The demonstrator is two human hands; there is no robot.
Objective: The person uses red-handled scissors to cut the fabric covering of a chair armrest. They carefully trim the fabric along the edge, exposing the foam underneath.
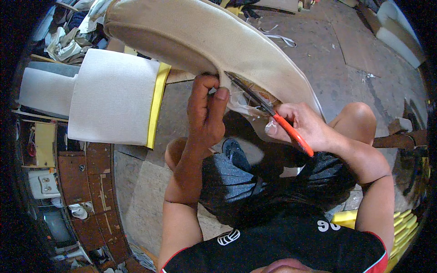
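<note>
A large curved piece of beige upholstery [255, 43], like a padded chair part, lies across the upper middle in front of me. My left hand [207, 109] is closed, pinching the fabric at its lower edge. My right hand [305, 125] grips scissors [292, 133] by their orange-red handles. Their dark blades point up and left, with the tips against the fabric just right of my left fingers. Below the blades hang frayed, pale cloth edges [246, 108] and loose threads. Whether the blades are parted is hard to see.
To the left are light grey upholstered pads [114, 95], one edged with yellow foam [158, 104]. Crumpled cloth [66, 43] lies at the far left, above a wooden cabinet [86, 182]. Yellow foam strips [400, 232] lie at lower right. A white strip [283, 40] rests on the floor.
</note>
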